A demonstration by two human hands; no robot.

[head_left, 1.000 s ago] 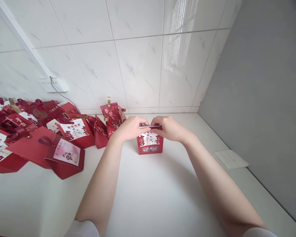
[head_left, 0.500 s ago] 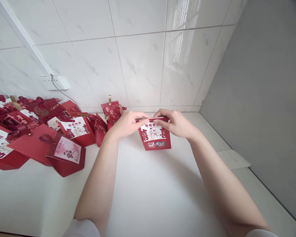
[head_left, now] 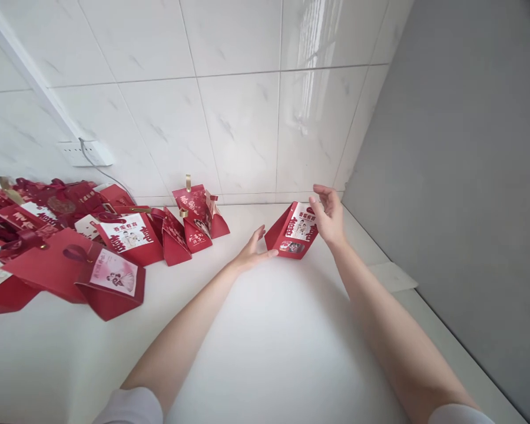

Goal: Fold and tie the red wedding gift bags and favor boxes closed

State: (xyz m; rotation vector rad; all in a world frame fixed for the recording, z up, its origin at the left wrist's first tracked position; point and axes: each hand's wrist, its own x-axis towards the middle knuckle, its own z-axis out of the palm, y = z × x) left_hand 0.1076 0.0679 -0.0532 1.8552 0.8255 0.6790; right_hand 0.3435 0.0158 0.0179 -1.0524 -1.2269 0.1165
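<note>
A red paper gift box (head_left: 292, 231) with a white printed label and a small picture window stands on the white table, turned so its left side shows. My left hand (head_left: 253, 252) is at the box's lower left, fingers apart, with a fingertip at its bottom corner. On the other side, my right hand (head_left: 329, 217) is raised beside the upper right edge, its fingers spread and curved. Neither hand grips the box. Whether the right fingers touch it is hard to tell.
Several red boxes (head_left: 128, 235) with ribbons crowd the left of the table (head_left: 256, 353). Smaller red boxes (head_left: 196, 221) stand near the tiled wall. A socket (head_left: 86, 154) with a cable is on the wall. A pale flat piece (head_left: 391, 277) lies by the grey panel at right.
Both hands have let go of the box's top edge. My left hand has moved down to its lower left, my right hand to its right side. The box now stands turned, and the view has shifted.
</note>
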